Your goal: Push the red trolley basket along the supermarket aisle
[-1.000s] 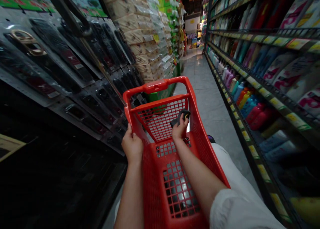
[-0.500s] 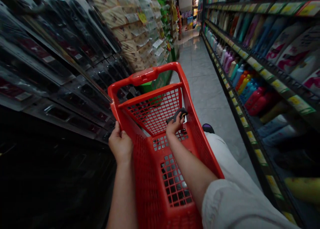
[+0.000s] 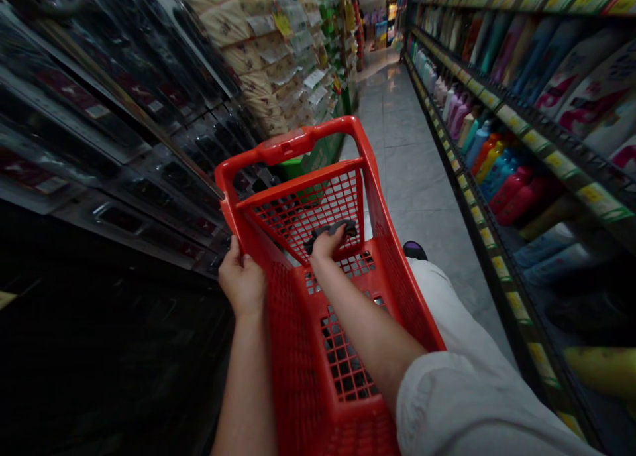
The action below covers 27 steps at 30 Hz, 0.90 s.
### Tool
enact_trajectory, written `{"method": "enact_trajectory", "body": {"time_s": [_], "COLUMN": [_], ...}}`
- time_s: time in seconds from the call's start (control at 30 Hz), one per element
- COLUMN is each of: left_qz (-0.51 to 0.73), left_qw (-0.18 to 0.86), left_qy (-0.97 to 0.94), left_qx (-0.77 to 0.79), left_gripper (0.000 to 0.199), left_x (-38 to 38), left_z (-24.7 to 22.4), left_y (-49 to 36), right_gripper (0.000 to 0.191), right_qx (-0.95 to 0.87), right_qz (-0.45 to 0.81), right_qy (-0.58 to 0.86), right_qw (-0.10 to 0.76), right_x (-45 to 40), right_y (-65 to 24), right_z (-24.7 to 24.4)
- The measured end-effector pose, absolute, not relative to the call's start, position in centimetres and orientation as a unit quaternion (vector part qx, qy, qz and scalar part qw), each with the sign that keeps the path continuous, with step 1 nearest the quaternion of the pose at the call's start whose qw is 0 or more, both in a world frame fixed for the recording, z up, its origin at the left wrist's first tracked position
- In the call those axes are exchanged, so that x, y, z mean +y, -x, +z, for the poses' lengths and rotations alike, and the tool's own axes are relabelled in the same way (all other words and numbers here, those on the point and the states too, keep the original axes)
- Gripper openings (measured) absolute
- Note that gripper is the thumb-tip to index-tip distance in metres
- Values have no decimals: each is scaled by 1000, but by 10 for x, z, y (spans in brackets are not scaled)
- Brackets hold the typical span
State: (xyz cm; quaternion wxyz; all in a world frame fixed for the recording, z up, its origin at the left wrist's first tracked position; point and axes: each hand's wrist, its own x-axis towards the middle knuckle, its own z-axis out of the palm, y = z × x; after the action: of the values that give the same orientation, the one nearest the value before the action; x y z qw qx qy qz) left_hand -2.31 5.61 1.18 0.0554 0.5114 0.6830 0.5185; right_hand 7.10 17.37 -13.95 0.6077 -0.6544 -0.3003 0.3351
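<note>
A red plastic shopping cart [image 3: 291, 144] with grid walls fills the middle of the view. My left hand [image 3: 242, 277] is closed on its left rim, thumb up and fingers partly hidden behind the edge. Inside the cart, my right hand [image 3: 328, 242] is wrapped round a dark cloth [image 3: 349, 228], which lies against the far grid panel. The cloth sticks out on both sides of the hand.
Packaged goods hang on a rack [image 3: 149, 131] at the left. Shelves of bottles [image 3: 511, 184] line the right side. A tiled aisle [image 3: 405, 138] runs ahead between them. A dark shoe [image 3: 414, 250] shows beside the cart.
My right hand has moved left along the far grid panel with the dark cloth. My left hand keeps its place on the rim. The view has shifted slightly.
</note>
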Motion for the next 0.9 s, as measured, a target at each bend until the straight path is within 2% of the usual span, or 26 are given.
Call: {"method": "enact_trajectory", "body": {"time_s": [0.1, 0.23, 0.37, 0.5, 0.6, 0.77, 0.9], "left_qz": [518, 525, 529, 528, 529, 536, 541], "left_qw": [57, 63, 70, 78, 83, 93, 96], "left_qy": [-511, -496, -488, -488, -475, -479, -472], "left_qx": [683, 689, 690, 691, 698, 689, 689], "left_gripper": [54, 53, 53, 51, 51, 52, 53], "left_x": [55, 56, 55, 53, 51, 50, 49], "left_z": [12, 13, 17, 20, 20, 18, 16], "left_y": [24, 22, 17, 14, 13, 17, 24], "right_gripper": [78, 70, 50, 47, 45, 48, 50], "right_qx": [-244, -422, -519, -518, -475, -483, -522], "right_qz": [292, 161, 162, 226, 256, 226, 220], "right_qy": [647, 604, 629, 682, 698, 650, 623], "right_qw": [661, 656, 556, 464, 470, 541, 539], "right_x": [178, 169, 142, 116, 115, 132, 137], "right_y": [-75, -104, -126, -129, -123, -106, -94], "right_z": [-95, -67, -104, -154, -161, -142, -139]}}
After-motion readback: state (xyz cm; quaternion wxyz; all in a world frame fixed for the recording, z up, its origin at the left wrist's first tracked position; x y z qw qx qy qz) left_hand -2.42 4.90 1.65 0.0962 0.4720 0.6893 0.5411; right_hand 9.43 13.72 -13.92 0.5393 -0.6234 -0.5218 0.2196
